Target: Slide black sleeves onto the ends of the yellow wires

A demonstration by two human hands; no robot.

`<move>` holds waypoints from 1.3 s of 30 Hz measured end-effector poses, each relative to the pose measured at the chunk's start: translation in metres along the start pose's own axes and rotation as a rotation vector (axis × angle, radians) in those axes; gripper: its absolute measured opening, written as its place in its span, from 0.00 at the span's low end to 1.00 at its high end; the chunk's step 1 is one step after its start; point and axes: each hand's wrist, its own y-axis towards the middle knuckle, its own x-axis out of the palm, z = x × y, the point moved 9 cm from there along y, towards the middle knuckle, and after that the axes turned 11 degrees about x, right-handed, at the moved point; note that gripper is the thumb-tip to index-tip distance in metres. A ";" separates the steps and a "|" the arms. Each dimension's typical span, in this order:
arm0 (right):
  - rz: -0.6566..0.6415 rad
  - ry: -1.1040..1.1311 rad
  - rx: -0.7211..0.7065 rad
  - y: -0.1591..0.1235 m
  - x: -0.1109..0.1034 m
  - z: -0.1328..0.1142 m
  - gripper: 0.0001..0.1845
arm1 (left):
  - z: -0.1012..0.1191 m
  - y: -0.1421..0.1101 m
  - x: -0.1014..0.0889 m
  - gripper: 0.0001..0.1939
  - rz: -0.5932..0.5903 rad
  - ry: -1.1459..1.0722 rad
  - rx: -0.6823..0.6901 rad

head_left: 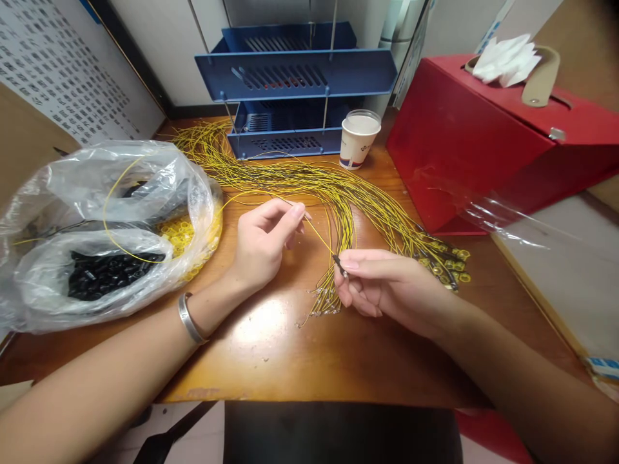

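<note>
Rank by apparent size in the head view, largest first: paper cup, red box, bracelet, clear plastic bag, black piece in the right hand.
1. Red box and clear plastic bag: too alike to rank
2. Paper cup
3. Bracelet
4. Black piece in the right hand, partly hidden

A paper cup (358, 140) stands between a blue rack (296, 92) and a red box (476, 138).

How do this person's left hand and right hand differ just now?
The left hand pinches the yellow wire; the right hand holds the small black piece that the wire runs to. The left hand has a silver bracelet at its wrist; the right hand has none. Both hands are ungloved and grip with thumb and fingers.
</note>
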 end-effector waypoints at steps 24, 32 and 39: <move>0.310 -0.210 -0.310 -0.012 -0.017 -0.023 0.12 | 0.016 -0.005 0.021 0.05 -0.197 0.064 0.076; 0.388 -0.311 -0.309 -0.016 -0.017 -0.028 0.14 | 0.028 -0.006 0.020 0.03 -0.207 0.189 0.296; 0.426 -0.326 -0.334 -0.018 -0.017 -0.031 0.15 | 0.040 -0.009 0.025 0.01 -0.245 0.214 0.404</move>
